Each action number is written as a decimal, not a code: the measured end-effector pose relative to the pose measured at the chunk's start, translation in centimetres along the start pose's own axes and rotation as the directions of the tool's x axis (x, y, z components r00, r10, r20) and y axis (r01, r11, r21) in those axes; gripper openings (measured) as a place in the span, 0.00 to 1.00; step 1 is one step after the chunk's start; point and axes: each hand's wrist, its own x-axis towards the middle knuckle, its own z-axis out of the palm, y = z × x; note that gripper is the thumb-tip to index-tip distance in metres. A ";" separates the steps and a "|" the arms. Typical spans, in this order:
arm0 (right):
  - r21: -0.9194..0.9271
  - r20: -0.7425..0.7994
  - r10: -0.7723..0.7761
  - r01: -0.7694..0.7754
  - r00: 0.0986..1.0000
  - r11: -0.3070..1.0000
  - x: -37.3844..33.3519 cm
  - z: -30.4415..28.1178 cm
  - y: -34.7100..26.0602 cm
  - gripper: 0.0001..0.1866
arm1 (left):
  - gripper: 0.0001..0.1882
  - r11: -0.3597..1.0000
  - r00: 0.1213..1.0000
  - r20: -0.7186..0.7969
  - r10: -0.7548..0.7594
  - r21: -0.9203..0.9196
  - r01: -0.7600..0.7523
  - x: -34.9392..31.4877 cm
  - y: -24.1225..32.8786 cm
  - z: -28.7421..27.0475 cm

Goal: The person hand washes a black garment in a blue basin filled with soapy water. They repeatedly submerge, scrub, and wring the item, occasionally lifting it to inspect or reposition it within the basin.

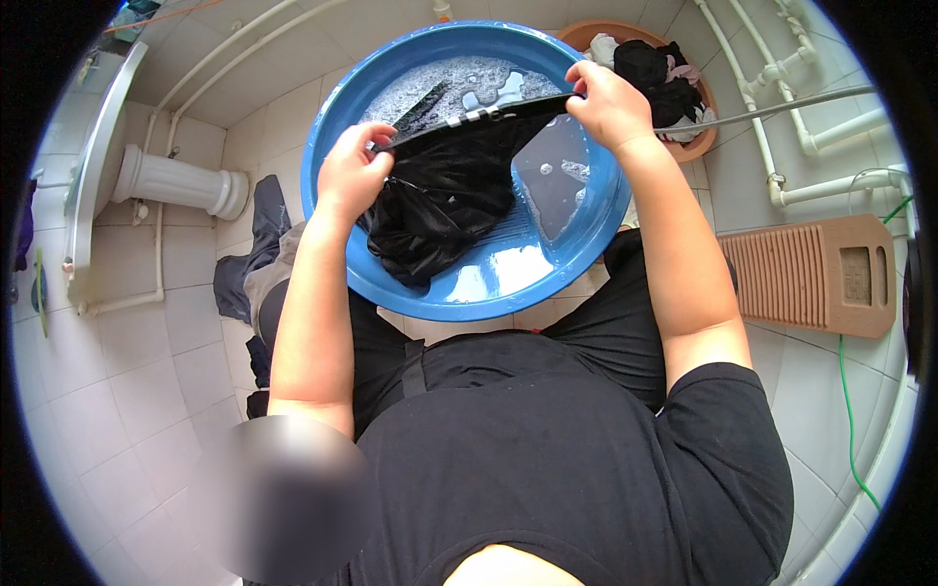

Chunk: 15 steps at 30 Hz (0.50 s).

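Observation:
A wet black garment (pixel 440 210) is stretched by its upper edge between my two hands, with whitish patches along that edge. My left hand (pixel 354 174) pinches the edge at its left end, and my right hand (pixel 611 103) grips the other end, higher and farther off. The cloth hangs in dark folds over a large blue basin (pixel 469 298), its lower part reaching the near inside wall. Foamy water (pixel 420 88) lies in the basin behind and to the right of the garment. Which kind of garment it is, I cannot tell.
An orange tub (pixel 702 146) of clothes stands beyond the basin at right, with a grey hose (pixel 762 116) running nearby. A brown washboard (pixel 806 278) and a green cord (pixel 848 420) are at right. Dark clothes (pixel 269 234) and a white pedestal sink (pixel 181 183) are at left.

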 end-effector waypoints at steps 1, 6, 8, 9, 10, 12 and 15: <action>0.053 0.044 0.040 -0.043 0.998 0.998 0.2 0.0 0.5 0.15 | 0.15 1.000 0.993 0.112 0.025 -0.012 -0.024 0.3 0.1 0.0; 0.352 0.196 0.137 -0.200 0.971 0.915 1.1 0.1 2.0 0.18 | 0.18 0.625 0.951 0.257 -0.173 -0.717 0.308 0.4 2.5 1.0; 0.295 0.132 0.099 -0.134 0.986 0.946 1.4 0.5 2.1 0.19 | 0.23 0.457 0.982 0.173 -0.080 -0.869 0.190 0.4 3.1 2.3; 0.206 0.138 0.123 -0.150 0.983 0.967 1.3 0.7 1.9 0.18 | 0.23 0.451 0.981 0.151 -0.120 -0.872 0.189 0.4 3.0 3.0; 0.185 0.138 0.086 -0.111 0.987 0.977 1.3 0.9 1.7 0.18 | 0.23 0.443 0.979 0.130 -0.157 -0.877 0.188 0.4 2.8 3.7; 0.144 0.140 0.010 -0.030 0.990 0.989 1.3 1.5 1.2 0.19 | 0.21 0.413 0.957 0.178 -0.227 -0.873 0.260 -0.1 1.8 5.4; 0.076 0.100 -0.183 0.176 0.978 0.982 1.6 3.3 0.9 0.14 | 0.20 0.623 0.957 0.223 -0.184 -0.727 0.289 -1.1 1.2 7.7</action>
